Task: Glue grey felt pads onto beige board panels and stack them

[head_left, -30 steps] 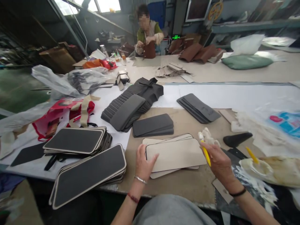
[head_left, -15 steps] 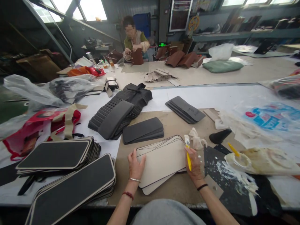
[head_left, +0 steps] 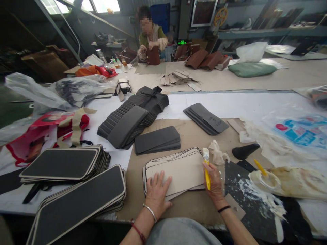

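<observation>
left hand (head_left: 156,191) flat with spread fingers on the beige panel stack (head_left: 178,172), near the front edge of the table (head_left: 194,204) | right hand (head_left: 214,182) closed around a yellow brush (head_left: 207,173) at the stack's right end | dark grey pieces (head_left: 157,140) just behind

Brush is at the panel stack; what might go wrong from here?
The brush in the right hand carries white glue at the edge of the beige panels; it may drip between the fanned panels and stick them.
The left hand presses only the top one; those beneath could slide.
Wet-looking glue smears on the black sheet beside the stack could soil a panel.
</observation>
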`<state>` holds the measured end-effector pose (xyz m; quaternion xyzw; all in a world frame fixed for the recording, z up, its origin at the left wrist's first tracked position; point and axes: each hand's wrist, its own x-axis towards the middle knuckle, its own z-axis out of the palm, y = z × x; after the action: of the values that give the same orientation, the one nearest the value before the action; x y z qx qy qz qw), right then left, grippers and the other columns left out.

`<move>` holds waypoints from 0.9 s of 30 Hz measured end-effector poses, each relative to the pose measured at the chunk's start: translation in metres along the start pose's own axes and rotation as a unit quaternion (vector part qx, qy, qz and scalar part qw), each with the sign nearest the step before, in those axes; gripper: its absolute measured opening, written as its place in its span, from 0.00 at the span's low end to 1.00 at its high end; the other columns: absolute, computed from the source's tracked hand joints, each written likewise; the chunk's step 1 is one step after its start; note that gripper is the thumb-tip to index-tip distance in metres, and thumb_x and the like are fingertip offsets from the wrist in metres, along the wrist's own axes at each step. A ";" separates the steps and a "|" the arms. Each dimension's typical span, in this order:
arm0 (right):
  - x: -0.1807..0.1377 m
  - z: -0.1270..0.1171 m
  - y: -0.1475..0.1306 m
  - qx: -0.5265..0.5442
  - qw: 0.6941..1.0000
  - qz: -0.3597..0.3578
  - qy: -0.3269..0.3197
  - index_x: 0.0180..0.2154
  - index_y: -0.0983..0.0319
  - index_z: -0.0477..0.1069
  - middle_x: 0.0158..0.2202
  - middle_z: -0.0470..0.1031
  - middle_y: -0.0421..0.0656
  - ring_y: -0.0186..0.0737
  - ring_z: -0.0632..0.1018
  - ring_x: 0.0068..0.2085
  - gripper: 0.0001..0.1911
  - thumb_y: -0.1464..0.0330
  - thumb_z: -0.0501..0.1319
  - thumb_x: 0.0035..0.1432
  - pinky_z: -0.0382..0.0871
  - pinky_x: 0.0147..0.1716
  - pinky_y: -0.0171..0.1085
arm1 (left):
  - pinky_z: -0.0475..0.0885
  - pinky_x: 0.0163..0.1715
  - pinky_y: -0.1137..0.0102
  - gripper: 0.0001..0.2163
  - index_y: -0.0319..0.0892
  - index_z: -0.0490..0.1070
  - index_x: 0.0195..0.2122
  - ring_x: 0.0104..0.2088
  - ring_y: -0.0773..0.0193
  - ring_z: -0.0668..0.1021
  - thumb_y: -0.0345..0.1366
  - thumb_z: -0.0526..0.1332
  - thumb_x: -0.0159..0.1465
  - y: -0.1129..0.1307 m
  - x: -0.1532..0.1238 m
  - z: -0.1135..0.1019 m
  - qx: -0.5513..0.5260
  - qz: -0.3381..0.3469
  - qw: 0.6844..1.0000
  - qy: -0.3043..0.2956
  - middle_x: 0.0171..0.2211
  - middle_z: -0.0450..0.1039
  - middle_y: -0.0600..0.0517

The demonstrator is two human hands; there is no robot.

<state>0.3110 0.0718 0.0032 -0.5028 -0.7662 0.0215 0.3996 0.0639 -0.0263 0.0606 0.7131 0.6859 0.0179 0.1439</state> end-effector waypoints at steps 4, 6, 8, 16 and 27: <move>0.044 0.000 0.001 -0.012 0.994 -0.093 -0.048 0.54 0.58 0.59 0.43 0.67 0.48 0.45 0.69 0.45 0.21 0.75 0.47 0.59 0.64 0.45 0.47 | 0.53 0.53 0.49 0.38 0.57 0.57 0.56 0.58 0.45 0.58 0.41 0.69 0.43 -0.005 0.006 -0.009 0.004 0.016 1.000 -0.010 0.61 0.53 0.46; 0.066 0.009 0.000 -0.011 0.987 -0.137 -0.077 0.52 0.59 0.61 0.41 0.68 0.48 0.44 0.69 0.45 0.20 0.76 0.47 0.59 0.63 0.47 0.47 | 0.53 0.53 0.49 0.35 0.58 0.58 0.55 0.57 0.45 0.59 0.39 0.68 0.45 -0.005 0.007 -0.011 0.002 0.019 1.000 -0.006 0.60 0.54 0.47; 0.081 0.022 -0.001 -0.025 0.979 -0.174 -0.106 0.50 0.61 0.63 0.40 0.69 0.48 0.43 0.70 0.43 0.19 0.77 0.46 0.59 0.62 0.49 0.48 | 0.53 0.53 0.49 0.34 0.60 0.59 0.54 0.57 0.45 0.59 0.39 0.68 0.46 -0.005 0.008 -0.011 -0.006 0.019 1.000 -0.003 0.60 0.54 0.48; 0.086 0.041 0.003 -0.061 0.958 -0.243 -0.136 0.44 0.65 0.67 0.33 0.70 0.50 0.44 0.70 0.35 0.15 0.76 0.48 0.58 0.67 0.36 0.43 | 0.53 0.54 0.50 0.35 0.63 0.59 0.53 0.58 0.47 0.59 0.32 0.69 0.44 -0.010 0.010 -0.011 -0.013 0.025 1.000 0.003 0.60 0.54 0.52; 0.047 -0.085 -0.015 -0.020 0.999 -0.028 -0.001 0.51 0.61 0.61 0.38 0.68 0.46 0.37 0.72 0.39 0.17 0.72 0.50 0.60 0.70 0.37 0.35 | 0.65 0.46 0.55 0.23 0.54 0.64 0.52 0.52 0.50 0.67 0.40 0.59 0.54 -0.038 0.014 0.035 0.051 0.141 0.968 0.203 0.54 0.64 0.47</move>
<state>0.3456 0.0696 0.0951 -0.4890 -0.7807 -0.0041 0.3891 0.0358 -0.0184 0.0164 0.7902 0.5936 0.1474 -0.0387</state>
